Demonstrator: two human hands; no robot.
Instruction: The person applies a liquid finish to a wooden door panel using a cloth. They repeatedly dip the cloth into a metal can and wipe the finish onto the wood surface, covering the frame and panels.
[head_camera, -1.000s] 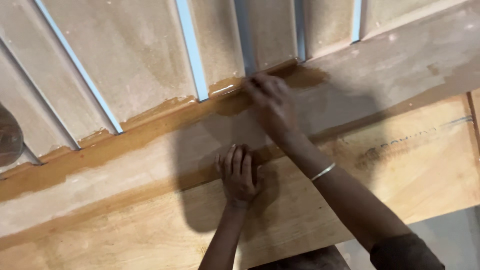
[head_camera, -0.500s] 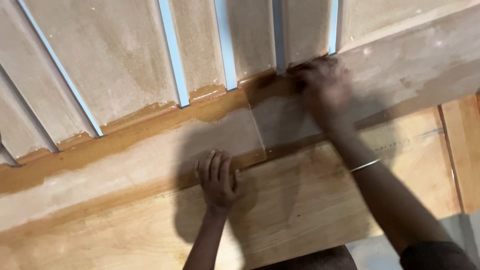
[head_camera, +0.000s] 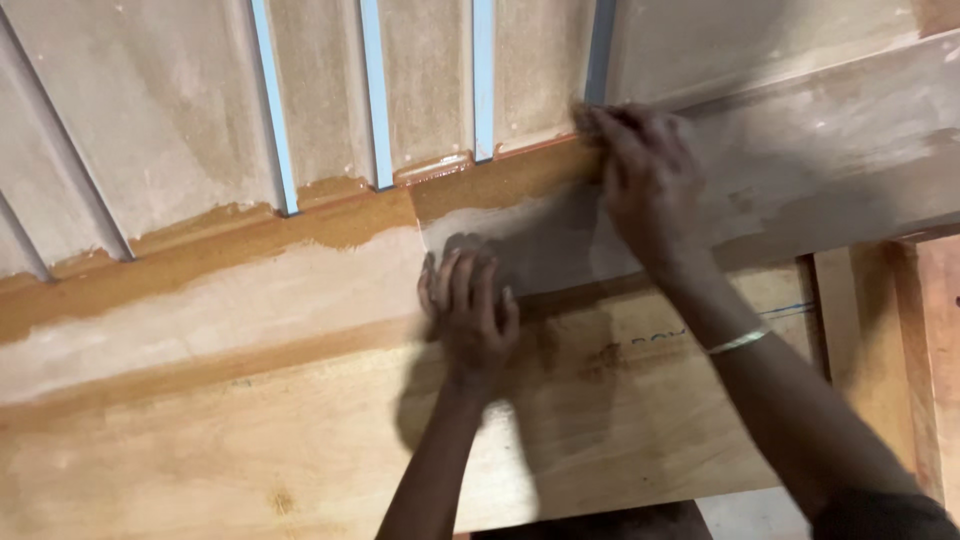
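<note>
Left hand (head_camera: 468, 305) lies flat, fingers spread, on the pale wooden rail (head_camera: 250, 300). Right hand (head_camera: 645, 175), fingers pressed together, rubs the brown-stained strip (head_camera: 480, 185) under the blue-lined slats (head_camera: 376, 90); anything pinched, cannot tell.

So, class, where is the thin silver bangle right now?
In the head view, the thin silver bangle sits on the right wrist, right of centre, above the pale plywood board and below the right hand.
</note>
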